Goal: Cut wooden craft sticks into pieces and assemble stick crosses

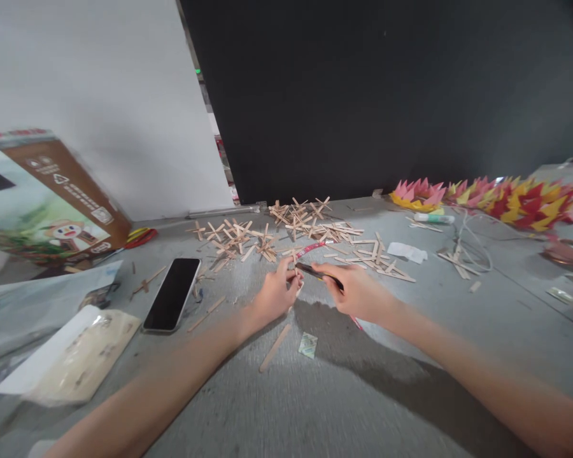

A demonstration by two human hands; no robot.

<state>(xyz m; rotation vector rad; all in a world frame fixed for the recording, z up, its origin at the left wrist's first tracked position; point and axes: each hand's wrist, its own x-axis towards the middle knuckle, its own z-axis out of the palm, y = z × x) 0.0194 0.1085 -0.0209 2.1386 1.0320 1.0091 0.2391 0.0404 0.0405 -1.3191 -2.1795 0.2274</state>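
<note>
Over the middle of the grey table my left hand (pixel 277 289) is closed, its fingertips pinching a small wooden craft stick (pixel 295 259). My right hand (pixel 358 291) wraps round a slim black hand tool with yellow edging (pixel 310 271). The tool's tip points left and meets the fingers of my left hand; whether it is a knife or pliers cannot be made out. Just beyond both hands lies a red patterned strip (pixel 310 249). Behind it are piles of craft sticks (pixel 239 238), many joined into crosses. One loose stick (pixel 274 348) lies in front of my left hand.
A phone (pixel 172 294) and a plastic-wrapped packet (pixel 83 356) lie left, before a printed carton (pixel 52 197). A small green sachet (pixel 308 345) is near the front. To the right are crumpled tissue (pixel 407 252), a glue stick (pixel 433 218), a white cable (pixel 475 251) and folded-paper flowers (pixel 530 202).
</note>
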